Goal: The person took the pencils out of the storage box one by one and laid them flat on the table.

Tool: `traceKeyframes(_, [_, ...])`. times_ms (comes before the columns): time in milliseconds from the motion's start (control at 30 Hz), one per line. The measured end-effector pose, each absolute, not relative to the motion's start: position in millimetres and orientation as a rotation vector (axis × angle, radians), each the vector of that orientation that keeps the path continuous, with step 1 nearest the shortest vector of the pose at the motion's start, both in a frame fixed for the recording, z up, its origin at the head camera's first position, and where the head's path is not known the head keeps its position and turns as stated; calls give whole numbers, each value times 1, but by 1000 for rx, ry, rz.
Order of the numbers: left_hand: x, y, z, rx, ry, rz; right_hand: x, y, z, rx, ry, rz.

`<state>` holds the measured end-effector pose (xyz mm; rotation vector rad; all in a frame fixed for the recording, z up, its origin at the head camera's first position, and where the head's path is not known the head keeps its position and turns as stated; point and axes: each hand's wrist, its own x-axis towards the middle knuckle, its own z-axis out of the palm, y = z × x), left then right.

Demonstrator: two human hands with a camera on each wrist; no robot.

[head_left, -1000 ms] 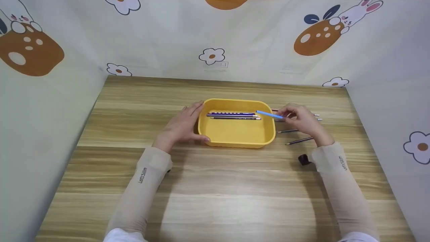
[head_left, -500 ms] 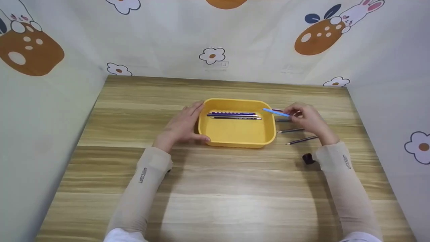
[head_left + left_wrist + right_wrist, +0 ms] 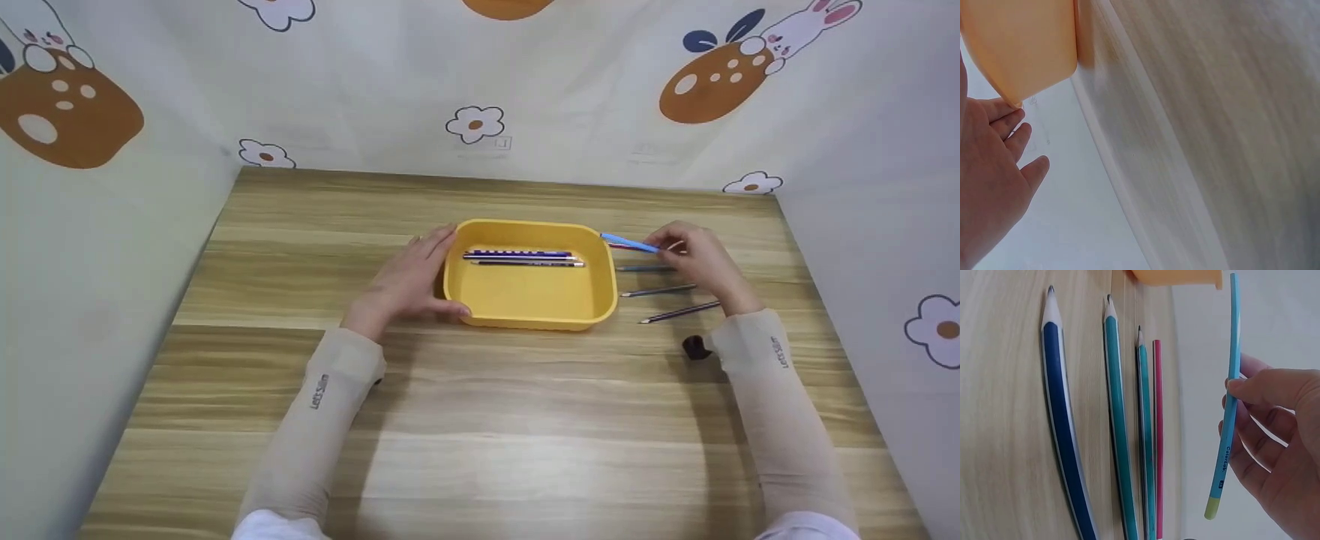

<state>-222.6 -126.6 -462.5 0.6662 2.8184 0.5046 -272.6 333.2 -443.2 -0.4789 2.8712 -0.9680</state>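
Note:
A yellow plastic box (image 3: 532, 300) stands on the table. My left hand (image 3: 405, 281) is at its left end, fingers straight along the rim and thumb at the front corner. In the left wrist view, fingertips (image 3: 1013, 115) meet the box's edge. My right hand (image 3: 701, 259), right of the box, pinches a light blue pencil (image 3: 1232, 382) between thumb and fingers. This pencil has a yellow-green end and points left; its far tip overlaps the box's right rim in the head view. Inside the box lie several dark pencils (image 3: 525, 263), side by side.
Below my right hand, several pencils lie on the table: a dark blue one (image 3: 1060, 388), two teal ones (image 3: 1114, 382) and a red one (image 3: 1158, 410). Patterned cloth walls (image 3: 375, 97) enclose the wooden table (image 3: 525, 420) at the back and sides.
My right hand has moved right and slightly back with the light blue pencil, whose tip went from over the box's inside to its right rim. The left hand and box have stayed put.

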Motion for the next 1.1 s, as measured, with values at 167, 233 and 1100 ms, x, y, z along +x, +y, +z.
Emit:
traceKeyframes(167, [-223, -127, -461, 656, 2817, 509, -280, 336, -444, -454, 2887, -949])
traceKeyframes(233, [-222, -127, -461, 652, 2819, 513, -284, 338, -445, -447, 2888, -950])
traceKeyframes(1100, [-222, -126, -461, 671, 2812, 501, -329, 349, -458, -280, 2844, -797])
